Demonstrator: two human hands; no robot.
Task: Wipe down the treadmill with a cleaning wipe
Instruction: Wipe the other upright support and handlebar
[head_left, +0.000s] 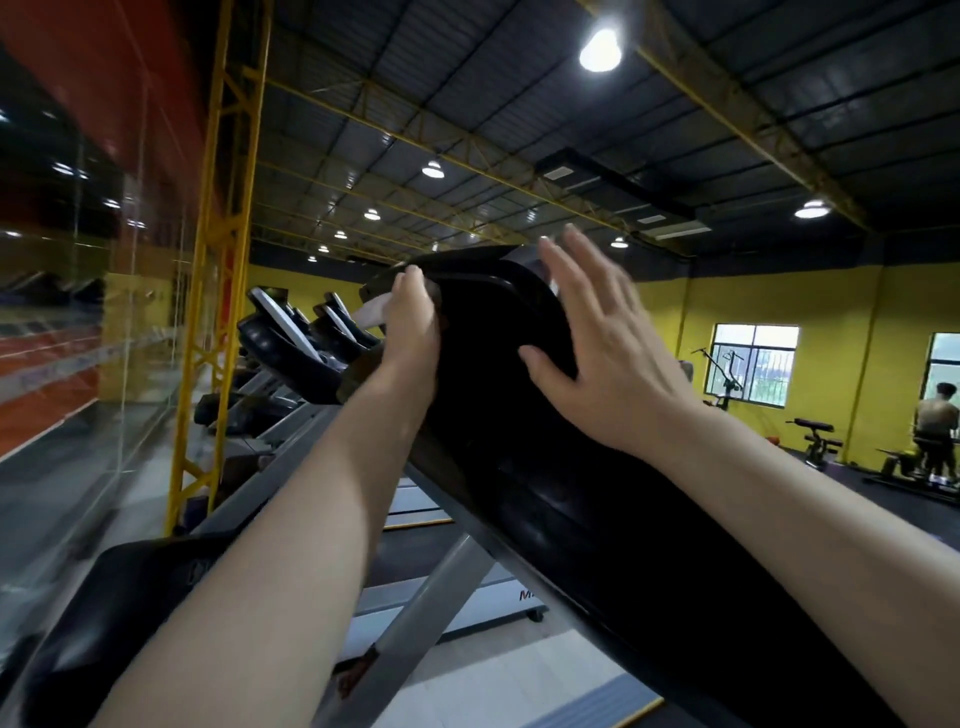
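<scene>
The treadmill's black console (493, 332) rises tilted through the middle of the view, seen from close up. My left hand (410, 332) lies against the console's left side and holds a white cleaning wipe (373, 312), which shows past my fingers. The fingers themselves are mostly hidden behind the hand. My right hand (597, 343) rests on the console's upper right face with straight, spread fingers and holds nothing.
A grey upright (415, 613) supports the console. A row of other treadmills (301, 338) stands behind to the left, next to a yellow truss column (218, 260) and a glass wall. At far right a person (935, 421) sits among weight benches.
</scene>
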